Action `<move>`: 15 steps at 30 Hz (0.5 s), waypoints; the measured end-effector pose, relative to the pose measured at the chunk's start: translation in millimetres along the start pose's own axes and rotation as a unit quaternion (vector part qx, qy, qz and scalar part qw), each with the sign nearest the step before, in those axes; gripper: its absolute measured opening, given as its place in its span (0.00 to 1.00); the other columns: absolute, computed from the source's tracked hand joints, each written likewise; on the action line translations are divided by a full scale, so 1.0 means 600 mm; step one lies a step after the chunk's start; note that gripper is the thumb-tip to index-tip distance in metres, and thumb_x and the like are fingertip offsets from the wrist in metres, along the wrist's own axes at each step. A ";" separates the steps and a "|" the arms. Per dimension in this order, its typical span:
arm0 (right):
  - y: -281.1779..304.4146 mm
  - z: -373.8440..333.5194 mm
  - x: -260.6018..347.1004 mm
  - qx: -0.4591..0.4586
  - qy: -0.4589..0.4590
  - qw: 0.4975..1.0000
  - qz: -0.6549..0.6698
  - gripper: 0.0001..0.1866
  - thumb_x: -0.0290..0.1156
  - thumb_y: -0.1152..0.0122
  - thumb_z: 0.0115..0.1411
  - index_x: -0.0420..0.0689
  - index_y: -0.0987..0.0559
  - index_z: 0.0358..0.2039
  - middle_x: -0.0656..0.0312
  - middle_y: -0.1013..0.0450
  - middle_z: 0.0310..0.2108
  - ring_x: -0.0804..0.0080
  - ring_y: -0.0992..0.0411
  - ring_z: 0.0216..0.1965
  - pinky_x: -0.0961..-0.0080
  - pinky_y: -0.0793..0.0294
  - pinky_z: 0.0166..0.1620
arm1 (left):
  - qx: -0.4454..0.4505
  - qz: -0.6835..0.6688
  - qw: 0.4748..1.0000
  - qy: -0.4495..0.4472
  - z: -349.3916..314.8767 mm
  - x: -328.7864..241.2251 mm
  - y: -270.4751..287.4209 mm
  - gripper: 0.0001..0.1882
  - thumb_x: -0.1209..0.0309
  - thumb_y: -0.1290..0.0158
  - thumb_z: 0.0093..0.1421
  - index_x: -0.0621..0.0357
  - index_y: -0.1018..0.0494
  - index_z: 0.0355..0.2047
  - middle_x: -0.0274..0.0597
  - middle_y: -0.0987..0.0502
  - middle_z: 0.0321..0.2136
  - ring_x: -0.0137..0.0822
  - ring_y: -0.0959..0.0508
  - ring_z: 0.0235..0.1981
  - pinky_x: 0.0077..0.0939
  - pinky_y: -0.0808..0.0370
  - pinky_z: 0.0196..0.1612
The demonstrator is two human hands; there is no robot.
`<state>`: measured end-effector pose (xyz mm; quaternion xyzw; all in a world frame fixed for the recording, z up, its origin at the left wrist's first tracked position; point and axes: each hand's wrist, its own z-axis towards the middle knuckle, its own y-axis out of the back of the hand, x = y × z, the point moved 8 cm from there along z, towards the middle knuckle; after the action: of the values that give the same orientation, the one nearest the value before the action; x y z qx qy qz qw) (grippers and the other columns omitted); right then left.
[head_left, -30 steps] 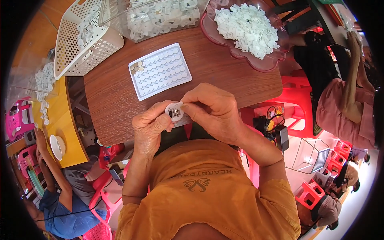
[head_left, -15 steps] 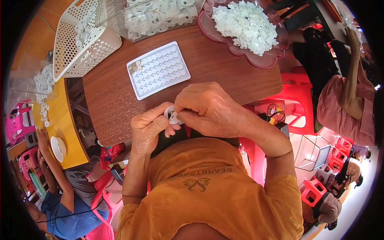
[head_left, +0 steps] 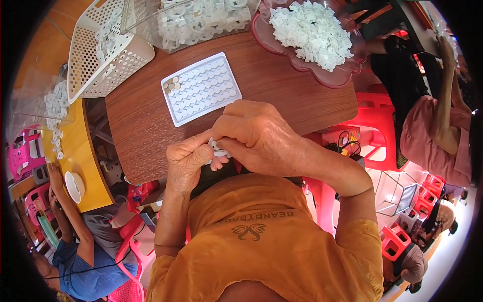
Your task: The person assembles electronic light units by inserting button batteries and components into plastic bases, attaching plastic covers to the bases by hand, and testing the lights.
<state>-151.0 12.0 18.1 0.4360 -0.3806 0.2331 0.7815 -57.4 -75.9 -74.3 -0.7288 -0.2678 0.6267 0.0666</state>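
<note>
My left hand (head_left: 187, 160) pinches a small round white plastic part (head_left: 217, 150) between thumb and fingers, just past the table's near edge. Bent over the same part, my right hand (head_left: 256, 138) has its thumb and fingertips closed on the part's upper side. My right fingers partly hide it, and whether they also hold something smaller cannot be seen. Beyond my hands lies a white tray (head_left: 177, 122) with rows of round hollows. A few small silvery discs (head_left: 171, 86) sit at its left end.
The brown table (head_left: 138, 131) also bears a white perforated basket (head_left: 123, 68), a clear bin (head_left: 201, 27) of white parts and a pink scalloped bowl (head_left: 322, 79) heaped with small white pieces. A person in blue sits at a yellow table (head_left: 95, 194) on the left; red stools (head_left: 375, 126) stand right.
My right hand has shifted slightly left and up over the white part, covering more of it. The part is tilted, so its face shows less. My left hand keeps its grip.
</note>
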 end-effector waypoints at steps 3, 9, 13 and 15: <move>-0.001 -0.003 -0.004 -0.004 -0.023 0.999 0.024 0.05 0.20 0.42 0.48 0.42 0.24 0.27 0.59 0.30 0.22 0.60 0.30 0.27 0.68 0.32 0.29 | 0.012 -0.011 1.000 0.004 0.000 0.001 0.001 0.24 0.65 0.43 0.55 0.75 0.30 0.46 0.52 0.23 0.32 0.35 0.21 0.25 0.20 0.25 0.24; 0.003 -0.013 -0.015 -0.012 -0.056 0.995 0.078 0.03 0.20 0.42 0.50 0.40 0.25 0.26 0.60 0.28 0.24 0.63 0.29 0.28 0.70 0.31 0.30 | -0.004 -0.025 1.000 0.001 -0.002 0.003 0.004 0.25 0.65 0.42 0.55 0.77 0.30 0.45 0.53 0.23 0.31 0.37 0.21 0.25 0.21 0.24 0.24; 0.001 -0.016 -0.014 -0.023 -0.044 0.997 0.051 0.03 0.20 0.42 0.49 0.41 0.25 0.26 0.60 0.29 0.23 0.62 0.30 0.27 0.70 0.31 0.30 | 0.001 -0.021 1.000 -0.001 -0.002 0.003 0.001 0.25 0.65 0.42 0.55 0.76 0.30 0.45 0.53 0.23 0.31 0.37 0.21 0.25 0.21 0.24 0.24; 0.001 -0.017 -0.007 -0.021 -0.031 0.998 0.044 0.03 0.19 0.42 0.49 0.41 0.25 0.26 0.60 0.30 0.22 0.62 0.30 0.27 0.70 0.32 0.29 | -0.002 -0.020 1.000 -0.001 -0.003 0.003 0.002 0.25 0.64 0.42 0.55 0.76 0.30 0.45 0.54 0.23 0.31 0.36 0.21 0.25 0.20 0.24 0.24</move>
<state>-149.8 20.8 11.8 0.4095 -0.4285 0.2460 0.7670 -55.5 -75.6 -76.0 -0.7230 -0.2834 0.6253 0.0777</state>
